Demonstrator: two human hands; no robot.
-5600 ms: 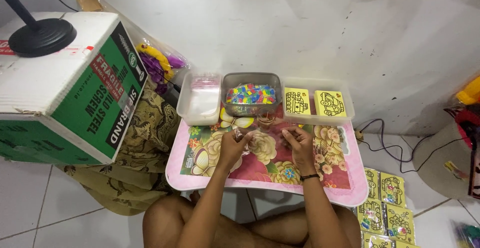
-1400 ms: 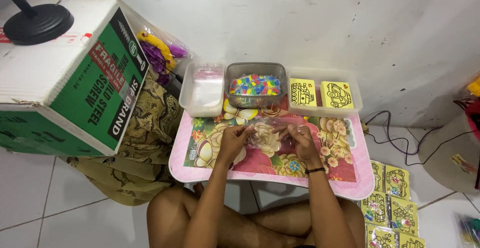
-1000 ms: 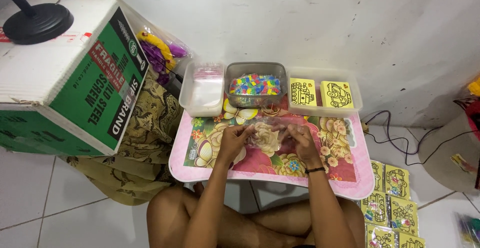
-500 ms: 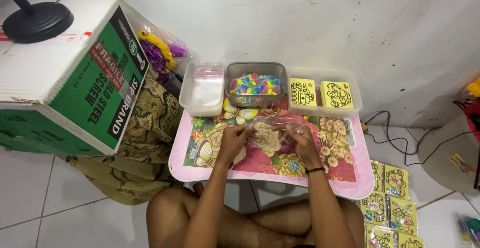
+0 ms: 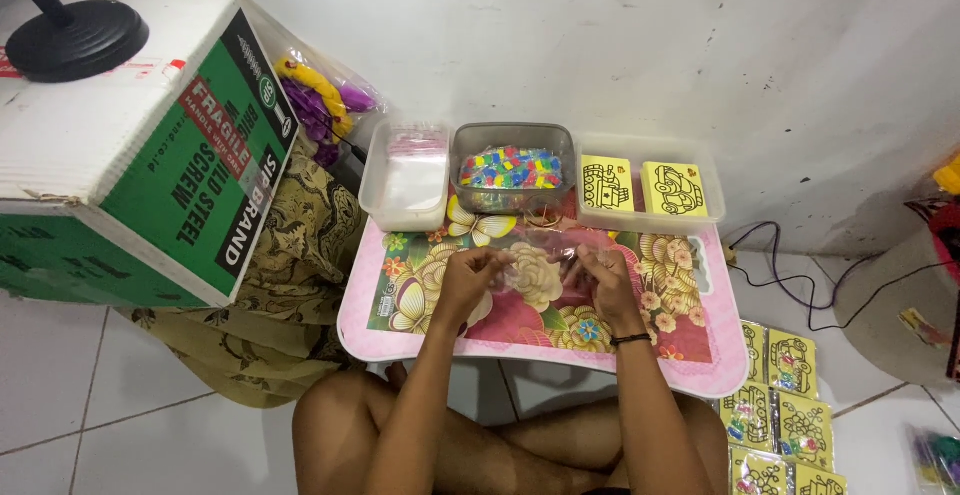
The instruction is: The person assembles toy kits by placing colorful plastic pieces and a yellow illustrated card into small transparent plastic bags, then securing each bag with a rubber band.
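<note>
Head view: your left hand (image 5: 468,273) and right hand (image 5: 601,275) pinch a clear plastic bag (image 5: 545,260) between closed fingers, held just above the floral tabletop (image 5: 420,285), near the bead tub (image 5: 512,167).

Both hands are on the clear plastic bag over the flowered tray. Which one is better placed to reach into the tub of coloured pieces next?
Probably the left hand. It sits nearer below the grey tub of coloured pieces, while the right hand lies more under the container of yellow cards. Both pinch the clear plastic bag, so either must let go first.

Green-white cardboard box (image 5: 150,155), patterned cloth (image 5: 300,255), cable (image 5: 790,265)
</note>
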